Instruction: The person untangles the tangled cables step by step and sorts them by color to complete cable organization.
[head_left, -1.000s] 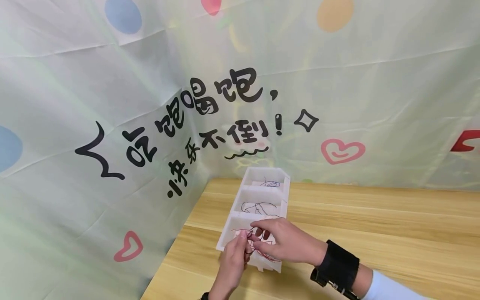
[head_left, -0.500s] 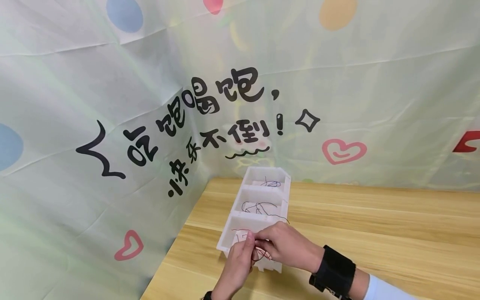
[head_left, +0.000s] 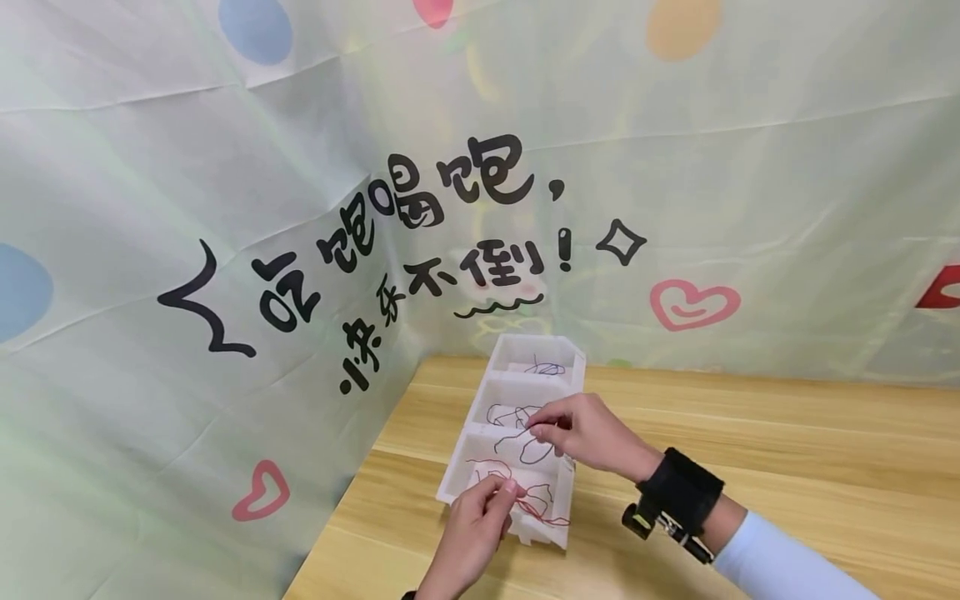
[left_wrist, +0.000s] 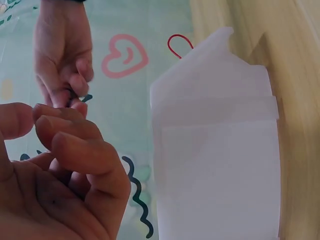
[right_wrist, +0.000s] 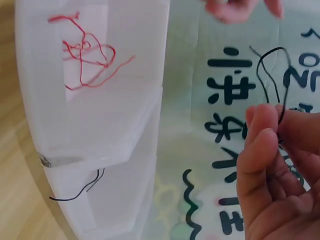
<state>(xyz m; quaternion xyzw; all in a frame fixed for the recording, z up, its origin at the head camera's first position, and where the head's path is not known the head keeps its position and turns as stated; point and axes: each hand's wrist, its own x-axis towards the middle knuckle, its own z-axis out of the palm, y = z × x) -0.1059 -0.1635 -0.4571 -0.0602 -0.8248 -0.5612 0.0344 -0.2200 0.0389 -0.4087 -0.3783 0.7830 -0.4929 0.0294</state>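
My right hand [head_left: 596,433] pinches a thin black wire [right_wrist: 276,48], its looped ends dangling over the divider between the front and middle compartments of a white bin row [head_left: 459,454]. Lower down, my left hand [head_left: 476,521] hovers by the front compartment, thumb and fingertips near each other; the left wrist view shows loosely bent fingers [left_wrist: 82,150] with no wire seen between them. Tangled red wires [right_wrist: 82,55] lie in the front compartment, one end reaching over its edge. Black wires [head_left: 495,410] sit in the middle compartment, partly behind my right hand. Dark blue wires [head_left: 551,368] occupy the back one.
The bins stand on a wooden table [head_left: 712,433], near its left edge. A printed cloth backdrop [head_left: 787,208] hangs behind and to the left. My right wrist wears a black strap [head_left: 682,492] with a small camera device.
Both hands were together over the front compartment. The right hand has since moved up and away with the black wire, while the left stays low, uncovering the red wires.
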